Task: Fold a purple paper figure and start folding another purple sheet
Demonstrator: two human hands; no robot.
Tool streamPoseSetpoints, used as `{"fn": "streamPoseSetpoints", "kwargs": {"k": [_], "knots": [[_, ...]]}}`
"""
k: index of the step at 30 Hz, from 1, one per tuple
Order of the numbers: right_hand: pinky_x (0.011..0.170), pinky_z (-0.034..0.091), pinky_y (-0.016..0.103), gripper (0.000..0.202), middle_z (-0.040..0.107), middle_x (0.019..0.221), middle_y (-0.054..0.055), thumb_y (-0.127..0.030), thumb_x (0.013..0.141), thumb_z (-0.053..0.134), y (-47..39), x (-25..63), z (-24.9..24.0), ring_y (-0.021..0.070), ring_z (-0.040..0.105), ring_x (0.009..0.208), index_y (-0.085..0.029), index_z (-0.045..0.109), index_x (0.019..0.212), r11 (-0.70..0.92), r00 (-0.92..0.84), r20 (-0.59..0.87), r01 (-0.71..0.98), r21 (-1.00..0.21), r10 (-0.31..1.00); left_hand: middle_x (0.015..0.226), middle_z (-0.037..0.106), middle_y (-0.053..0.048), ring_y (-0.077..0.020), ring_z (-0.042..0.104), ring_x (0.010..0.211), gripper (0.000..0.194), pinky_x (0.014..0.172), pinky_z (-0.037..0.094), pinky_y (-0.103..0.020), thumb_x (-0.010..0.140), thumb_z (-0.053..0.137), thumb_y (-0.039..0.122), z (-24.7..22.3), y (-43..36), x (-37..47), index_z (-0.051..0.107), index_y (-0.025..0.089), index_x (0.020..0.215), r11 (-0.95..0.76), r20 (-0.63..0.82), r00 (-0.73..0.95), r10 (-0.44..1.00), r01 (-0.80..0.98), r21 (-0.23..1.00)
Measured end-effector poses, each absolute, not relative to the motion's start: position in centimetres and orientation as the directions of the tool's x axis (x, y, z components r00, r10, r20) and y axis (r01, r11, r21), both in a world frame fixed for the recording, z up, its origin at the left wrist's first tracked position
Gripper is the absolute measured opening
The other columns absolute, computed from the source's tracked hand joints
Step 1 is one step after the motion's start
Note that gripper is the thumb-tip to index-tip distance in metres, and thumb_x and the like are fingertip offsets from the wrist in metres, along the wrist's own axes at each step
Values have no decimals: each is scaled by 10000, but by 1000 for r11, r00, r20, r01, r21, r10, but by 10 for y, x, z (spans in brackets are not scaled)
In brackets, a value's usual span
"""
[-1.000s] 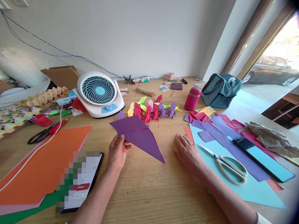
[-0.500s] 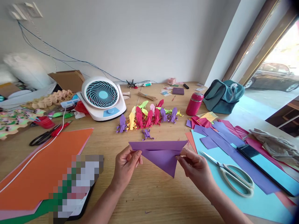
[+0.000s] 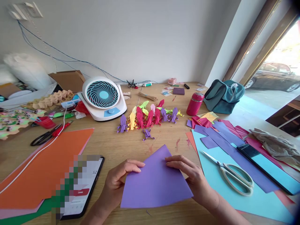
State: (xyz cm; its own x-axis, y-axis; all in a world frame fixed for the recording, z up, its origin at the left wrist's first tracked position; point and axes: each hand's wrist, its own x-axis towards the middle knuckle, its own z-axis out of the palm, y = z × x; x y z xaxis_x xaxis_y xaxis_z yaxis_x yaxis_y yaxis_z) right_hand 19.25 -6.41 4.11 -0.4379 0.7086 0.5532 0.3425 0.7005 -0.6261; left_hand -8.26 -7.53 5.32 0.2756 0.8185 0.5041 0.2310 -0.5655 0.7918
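Observation:
A sheet of purple paper (image 3: 156, 187) lies spread between my two hands, tilted above the wooden table. My left hand (image 3: 120, 175) pinches its left edge, fingers on top and thumb hidden underneath. On the right edge, my right hand (image 3: 191, 175) grips the sheet the same way, its fingertips resting on the upper face. Just beyond the paper sits a small purple folded-paper figure (image 3: 147, 134). Behind it stands a cluster of several folded figures, among them a yellow one (image 3: 132, 121) and a red one (image 3: 140, 119).
Scissors (image 3: 231, 175) rest on light-blue paper (image 3: 211, 193) at the right, beside a dark phone (image 3: 262, 165). Orange sheets (image 3: 47, 168) and another phone (image 3: 87, 193) lie at the left. A fan heater (image 3: 103, 98), a red flask (image 3: 195, 104) and a teal bag (image 3: 222, 97) stand farther back.
The purple paper, folded into a triangular shape before, is now opened out flat. Both hands have moved slightly down and toward me with it.

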Motion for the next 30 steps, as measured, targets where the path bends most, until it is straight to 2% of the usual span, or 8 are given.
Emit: {"fn": "streamPoseSetpoints", "kwargs": {"k": [4,7,10,14,17,24,30], "knots": [[833,526,338,360,673,1213,124,-74,935,459,-75,190,28,205,645,991,-188,608,1242,752,-578,481,482,-450,659,1167,707,-67,-180,686,1049,213,866,544,-235,867,628,106,35,-89,-95,639,231,1039,-592,405,457,792,413,693],[782,501,390,442,683,1222,111,-33,899,415,-86,192,20,223,604,900,-181,607,1268,771,-651,415,551,-318,636,1246,667,-65,-164,649,1120,241,938,522,-240,901,584,103,23,-97,-99,604,232,1103,-615,320,561,763,478,627],[802,476,429,504,654,1291,110,-34,838,455,-96,195,12,258,573,960,-155,588,1308,776,-691,354,580,-249,630,1239,668,-47,-172,584,1209,258,1042,475,-312,952,504,103,14,-101,-100,608,239,1145,-677,325,612,721,520,521],[943,425,466,555,606,1369,102,-52,791,485,-102,198,6,280,527,1173,-142,567,1333,798,-749,278,552,-243,602,1269,665,-51,-197,537,1270,331,1064,468,-374,966,462,106,9,-105,-101,613,240,1228,-725,313,658,685,570,387],[1033,371,486,550,566,1419,100,-88,803,498,-104,199,7,270,515,1221,-147,552,1348,795,-762,231,558,-238,604,1377,602,-74,-222,495,1325,397,1090,453,-407,953,475,136,10,-109,-102,575,231,1325,-742,254,701,666,589,320],[1134,284,523,651,425,1548,82,-120,822,480,-114,202,17,272,421,1368,-180,427,1468,779,-777,105,595,-199,620,1588,356,-76,-286,302,1467,721,1179,317,-467,927,573,445,6,-122,-109,279,240,1552,-745,77,748,660,636,201],[1161,250,580,713,326,1595,98,-122,822,472,-117,206,18,291,334,1448,-183,344,1522,774,-785,38,598,-208,618,1630,248,-56,-287,208,1506,795,1209,222,-498,939,570,349,10,-133,-107,107,278,1580,-697,-6,711,703,691,193]]}}
